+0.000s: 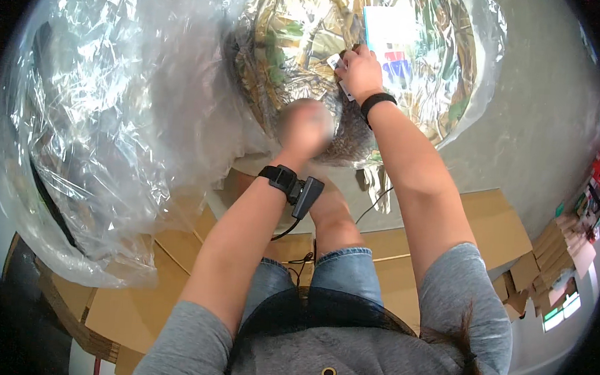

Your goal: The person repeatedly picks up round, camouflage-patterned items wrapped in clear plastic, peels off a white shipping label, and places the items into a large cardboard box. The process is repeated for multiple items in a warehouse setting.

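Note:
A round camouflage-patterned folded thing (301,35) lies ahead of me inside clear plastic wrap. My right hand (360,72) rests on its middle and pinches a small white tag (336,62) next to a light blue printed card (389,36). My left hand (304,126) is blurred by motion; it sits on the lower edge of the camouflage thing, and its fingers cannot be made out. Each wrist wears a black band, and a small black device (306,196) with a cable hangs from the left one.
A large heap of crumpled clear plastic film (94,109) fills the left side. Flattened brown cardboard (495,225) covers the grey floor under my knees. More cardboard pieces and coloured items (568,242) lie at the far right.

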Tool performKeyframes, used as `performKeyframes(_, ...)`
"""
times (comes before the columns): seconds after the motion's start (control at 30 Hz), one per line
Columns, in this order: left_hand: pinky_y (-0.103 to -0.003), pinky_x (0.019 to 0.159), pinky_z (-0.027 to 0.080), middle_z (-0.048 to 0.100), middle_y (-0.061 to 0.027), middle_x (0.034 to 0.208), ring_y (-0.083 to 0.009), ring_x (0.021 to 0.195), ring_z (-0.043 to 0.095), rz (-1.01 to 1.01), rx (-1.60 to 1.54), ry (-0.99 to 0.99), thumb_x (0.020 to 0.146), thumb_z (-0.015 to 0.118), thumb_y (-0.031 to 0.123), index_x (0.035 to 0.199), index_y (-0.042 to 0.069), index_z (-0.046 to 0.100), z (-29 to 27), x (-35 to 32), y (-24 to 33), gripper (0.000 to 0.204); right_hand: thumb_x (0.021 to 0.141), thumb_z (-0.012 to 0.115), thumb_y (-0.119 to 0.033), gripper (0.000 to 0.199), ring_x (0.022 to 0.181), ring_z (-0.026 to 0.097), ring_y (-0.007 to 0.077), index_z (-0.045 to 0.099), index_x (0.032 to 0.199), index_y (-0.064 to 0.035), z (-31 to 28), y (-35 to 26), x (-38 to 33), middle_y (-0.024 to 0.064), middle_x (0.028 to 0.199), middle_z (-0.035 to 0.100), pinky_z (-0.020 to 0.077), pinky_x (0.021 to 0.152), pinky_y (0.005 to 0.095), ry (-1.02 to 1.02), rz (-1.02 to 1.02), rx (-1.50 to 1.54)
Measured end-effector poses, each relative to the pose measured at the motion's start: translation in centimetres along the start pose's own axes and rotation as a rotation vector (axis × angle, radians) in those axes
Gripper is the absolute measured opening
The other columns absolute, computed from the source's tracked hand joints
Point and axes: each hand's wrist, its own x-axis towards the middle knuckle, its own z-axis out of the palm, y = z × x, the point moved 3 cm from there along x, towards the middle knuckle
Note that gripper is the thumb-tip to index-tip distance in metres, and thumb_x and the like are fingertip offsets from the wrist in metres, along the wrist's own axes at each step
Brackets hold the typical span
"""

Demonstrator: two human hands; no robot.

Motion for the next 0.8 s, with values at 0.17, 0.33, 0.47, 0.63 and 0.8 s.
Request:
performKeyframes(0.17,-0.035,0.08,0.042,0.056,-0.0148,0.095,-0.0279,0.089,0.053,-0.075,-0.105,-0.042,0.072,0.065,0.014,0.096,0.003,0.061,-0.1,0.3,-1.0,0.027,0.067,0.071,-0.024,0.034,0.08,0.054,0.0343,0.052,0.085,-0.0019,-1.0,1.4,0.4,0.0148,0.088,0.054,0.0458,0.071,0.0395,0.087,0.199,0.134)
performKeyframes(0.33,-0.034,0.076,0.043,0.056,-0.0127,0.093,-0.0242,0.086,0.053,-0.185,-0.183,-0.081,0.074,0.063,0.014,0.097,0.001,0.06,0.0,0.6,-2.4,0.027,0.072,0.066,-0.026,0.026,0.08,0.057,0.0305,0.056,0.084,-0.0054,-1.0,0.7,0.4,0.013,0.085,0.056,0.0454,0.068,0.0399,0.031,0.211,0.255)
performKeyframes(0.47,-0.033,0.074,0.043,0.055,-0.0105,0.092,-0.0219,0.083,0.053,-0.264,-0.238,-0.114,0.076,0.063,0.015,0.099,0.0,0.059,-0.3,0.3,-1.7,0.028,0.07,0.068,-0.033,0.028,0.073,0.058,0.0309,0.059,0.074,-0.0064,-0.2,0.7,1.0,0.0121,0.076,0.06,0.0451,0.063,0.0404,-0.014,0.218,0.233)
performKeyframes(0.63,-0.032,0.074,0.043,0.055,-0.0081,0.091,-0.0193,0.081,0.052,-0.217,-0.231,-0.159,0.077,0.063,0.013,0.103,-0.001,0.056,-0.3,0.4,-2.1,0.03,0.071,0.068,-0.031,0.028,0.067,0.058,0.0318,0.06,0.072,-0.005,-0.7,1.7,2.0,0.0134,0.068,0.06,0.0449,0.061,0.0395,0.045,0.385,0.327)
performKeyframes(0.8,-0.031,0.075,0.044,0.054,-0.0072,0.093,-0.0188,0.084,0.052,-0.213,-0.258,-0.089,0.074,0.066,0.014,0.107,-0.001,0.052,-0.7,0.8,-3.0,0.039,0.074,0.062,-0.025,0.02,0.078,0.058,0.0322,0.06,0.078,-0.0058,-0.8,2.6,1.2,0.0148,0.082,0.061,0.0453,0.068,0.0402,-0.012,0.314,0.232)
